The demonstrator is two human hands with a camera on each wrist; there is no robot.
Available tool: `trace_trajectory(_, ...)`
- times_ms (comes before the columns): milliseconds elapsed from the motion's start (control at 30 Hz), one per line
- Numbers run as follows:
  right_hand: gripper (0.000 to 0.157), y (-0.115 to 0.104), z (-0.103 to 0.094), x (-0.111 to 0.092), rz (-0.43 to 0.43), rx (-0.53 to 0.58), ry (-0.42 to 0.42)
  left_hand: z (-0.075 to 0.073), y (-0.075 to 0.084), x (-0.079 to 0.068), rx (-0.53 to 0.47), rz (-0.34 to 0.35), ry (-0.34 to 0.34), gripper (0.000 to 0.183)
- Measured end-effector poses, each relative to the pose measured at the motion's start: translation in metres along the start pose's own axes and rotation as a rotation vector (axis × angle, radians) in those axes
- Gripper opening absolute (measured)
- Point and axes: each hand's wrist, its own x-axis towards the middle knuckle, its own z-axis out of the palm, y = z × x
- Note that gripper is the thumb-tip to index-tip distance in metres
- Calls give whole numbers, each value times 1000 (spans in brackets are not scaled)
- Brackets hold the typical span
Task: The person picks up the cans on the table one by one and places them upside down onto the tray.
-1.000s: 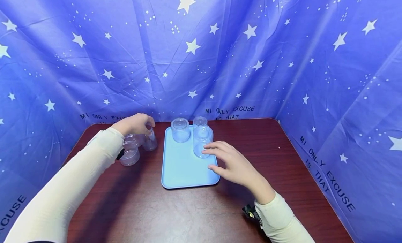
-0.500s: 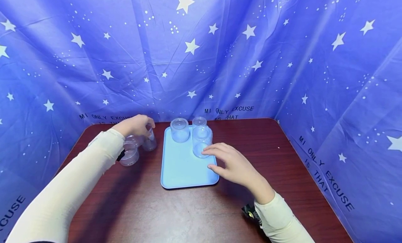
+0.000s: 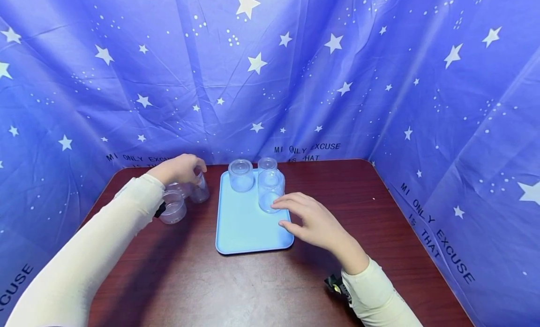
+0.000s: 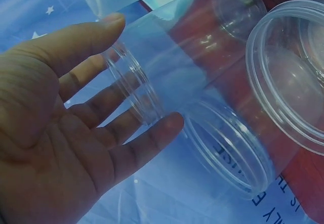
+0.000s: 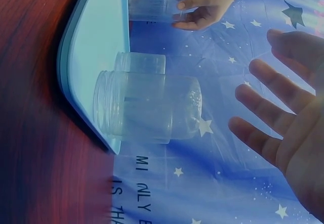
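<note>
My left hand [image 3: 181, 169] reaches down at the back left and grips the threaded mouth of a tall clear plastic jar [image 3: 200, 191]. In the left wrist view, the thumb and fingers are around the rim of this jar [image 4: 177, 52]. Next to it on the table stand a wide clear jar [image 3: 173, 209] and another clear jar [image 4: 228, 148], mouths up. My right hand [image 3: 310, 219] hovers with spread fingers beside the tray's right edge, close to an upside-down clear jar [image 3: 270, 195]. In the right wrist view this jar [image 5: 152, 102] is apart from the fingers.
A light blue tray [image 3: 249, 231] lies on the dark red table [image 3: 202, 275]. Toward its back are a wide clear jar [image 3: 241, 176] and a smaller clear jar [image 3: 267, 163]. Star-patterned blue curtains [image 3: 236, 83] surround the table's back and sides.
</note>
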Motion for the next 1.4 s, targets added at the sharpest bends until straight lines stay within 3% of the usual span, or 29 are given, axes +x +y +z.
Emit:
trace_trajectory(433,40,0,-4,0,12,-1,7,-17,6,-9,-13,24,33,39)
trace_trajectory(733,40,-1,-5,0,20,5,-1,-16,11,-15,-17,-4,74,38)
trace_trajectory(1233,38,-3,-9,-1,33,3,-1,-18,26,-33,-114,-57,204,40)
trace_trajectory(1400,37,-3,-10,0,38,11,-2,-16,28,-44,-137,-42,267,38)
